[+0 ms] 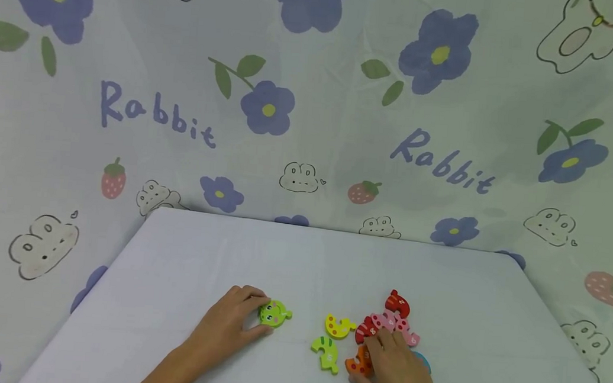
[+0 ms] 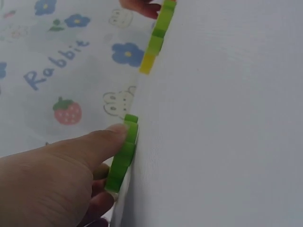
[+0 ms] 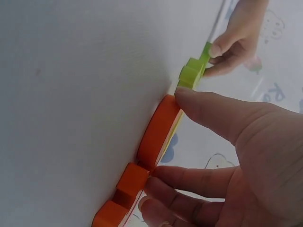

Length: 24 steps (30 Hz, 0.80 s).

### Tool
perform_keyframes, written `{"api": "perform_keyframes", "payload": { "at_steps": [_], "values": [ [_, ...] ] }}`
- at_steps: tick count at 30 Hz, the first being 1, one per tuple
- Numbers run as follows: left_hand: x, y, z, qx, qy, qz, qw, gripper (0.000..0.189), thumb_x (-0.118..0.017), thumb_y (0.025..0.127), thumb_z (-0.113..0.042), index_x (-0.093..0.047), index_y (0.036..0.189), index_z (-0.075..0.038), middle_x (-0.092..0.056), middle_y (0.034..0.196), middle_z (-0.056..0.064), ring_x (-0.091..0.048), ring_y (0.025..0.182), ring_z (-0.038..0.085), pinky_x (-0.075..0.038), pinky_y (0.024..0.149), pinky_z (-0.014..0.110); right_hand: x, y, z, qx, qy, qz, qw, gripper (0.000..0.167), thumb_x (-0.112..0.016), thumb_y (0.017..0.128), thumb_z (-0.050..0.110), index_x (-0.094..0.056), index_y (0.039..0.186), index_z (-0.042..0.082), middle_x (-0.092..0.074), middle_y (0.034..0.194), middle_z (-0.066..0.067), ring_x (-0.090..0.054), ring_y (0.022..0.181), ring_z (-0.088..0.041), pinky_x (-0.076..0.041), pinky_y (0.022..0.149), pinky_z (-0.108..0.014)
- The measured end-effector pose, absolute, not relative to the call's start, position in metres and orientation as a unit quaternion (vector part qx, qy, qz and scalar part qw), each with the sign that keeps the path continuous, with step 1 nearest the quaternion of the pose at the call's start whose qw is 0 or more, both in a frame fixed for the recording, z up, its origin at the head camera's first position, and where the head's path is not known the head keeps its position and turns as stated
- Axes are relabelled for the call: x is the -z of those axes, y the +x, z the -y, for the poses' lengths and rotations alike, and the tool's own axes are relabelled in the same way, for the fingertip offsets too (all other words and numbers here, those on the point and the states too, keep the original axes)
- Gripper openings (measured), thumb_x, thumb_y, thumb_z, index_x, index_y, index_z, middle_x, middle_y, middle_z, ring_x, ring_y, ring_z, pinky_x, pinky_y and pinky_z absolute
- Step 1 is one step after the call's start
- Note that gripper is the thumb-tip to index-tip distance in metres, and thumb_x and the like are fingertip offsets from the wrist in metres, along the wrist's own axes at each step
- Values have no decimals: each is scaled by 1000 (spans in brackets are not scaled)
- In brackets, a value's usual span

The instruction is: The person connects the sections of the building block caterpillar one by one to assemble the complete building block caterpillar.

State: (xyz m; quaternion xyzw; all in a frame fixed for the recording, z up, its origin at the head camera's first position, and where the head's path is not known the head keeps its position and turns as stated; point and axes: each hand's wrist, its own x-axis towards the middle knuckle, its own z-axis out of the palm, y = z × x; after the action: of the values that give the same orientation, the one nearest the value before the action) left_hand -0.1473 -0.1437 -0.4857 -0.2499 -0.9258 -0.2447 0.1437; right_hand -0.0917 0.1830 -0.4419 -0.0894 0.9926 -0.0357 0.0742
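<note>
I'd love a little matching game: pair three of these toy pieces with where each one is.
1. Smiling green piece
2. Yellow piece
3. Blue piece

A. Peeking out to the right of the right hand
B. Held by the left hand
C. Just beyond the striped green piece

Pairs: 1-B, 2-C, 3-A

flowered cloth [image 1: 321,133] behind white table [image 1: 302,259]

green smiling-face puzzle piece [image 1: 275,314] with a smooth, painted-looking finish, orange puzzle piece [image 3: 158,132] with smooth satin edges, wood or plastic unclear, counter [image 1: 249,253] with a matt, cloth-like surface, Rabbit-print backdrop [image 1: 331,140] of matt, lightly creased cloth
</note>
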Motion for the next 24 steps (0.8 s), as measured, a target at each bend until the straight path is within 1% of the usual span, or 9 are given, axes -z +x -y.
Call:
{"api": "perform_keyframes", "payload": {
  "at_steps": [3,5,9,12,15,19,23,24],
  "values": [
    [486,-148,146,256,-243,927,130,53,-91,80,-39,-76,123,-11,-64,123,-7,-55,107,12,-54,92,35,442,-91,-182,28,-85,-993,81,78,-90,70,62,-71,120,6,-62,113,-10,-56,106,-29,-60,87,-57],
    [487,-148,146,265,-235,927,123,54,-91,80,-40,-76,123,-12,-62,126,-6,-55,109,11,-54,93,35,442,-91,-182,27,-86,-992,85,78,-90,70,62,-71,120,5,-61,114,-10,-55,106,-29,-60,88,-57],
    [488,-148,147,283,-221,926,117,53,-92,79,-39,-76,123,-15,-59,127,-5,-54,109,10,-54,91,35,438,-92,-184,53,-75,-991,98,77,-91,70,59,-71,122,6,-62,117,-10,-56,109,-30,-59,90,-58],
    [490,-149,147,286,-219,926,118,53,-92,81,-39,-76,124,-14,-59,126,-5,-54,108,9,-53,91,34,435,-92,-186,82,-66,-989,99,75,-92,71,56,-69,124,9,-63,120,-9,-58,111,-29,-59,90,-58],
    [492,-150,147,287,-222,923,126,53,-92,81,-37,-76,125,-11,-59,124,-5,-54,108,9,-53,91,33,430,-92,-187,104,-68,-989,82,73,-92,72,53,-68,128,11,-63,124,-7,-59,113,-28,-60,90,-55],
    [495,-150,147,287,-232,917,150,54,-93,79,-34,-76,124,-9,-61,123,-4,-55,107,10,-53,90,34,420,-92,-188,128,-85,-987,46,73,-93,75,44,-66,134,10,-63,132,-6,-58,125,-28,-57,97,-52],
    [497,-150,147,288,-241,911,173,54,-94,78,-33,-77,122,-8,-62,122,-4,-55,106,10,-53,88,33,413,-95,-190,151,-109,-982,22,69,-92,78,35,-65,136,8,-64,133,-3,-57,131,-28,-52,105,-49],
    [497,-150,147,289,-241,910,175,54,-94,78,-33,-77,122,-8,-62,122,-4,-55,105,10,-53,88,33,411,-97,-189,154,-114,-981,19,69,-92,79,34,-65,136,8,-64,132,-3,-57,130,-28,-52,105,-49]
  ]
}}
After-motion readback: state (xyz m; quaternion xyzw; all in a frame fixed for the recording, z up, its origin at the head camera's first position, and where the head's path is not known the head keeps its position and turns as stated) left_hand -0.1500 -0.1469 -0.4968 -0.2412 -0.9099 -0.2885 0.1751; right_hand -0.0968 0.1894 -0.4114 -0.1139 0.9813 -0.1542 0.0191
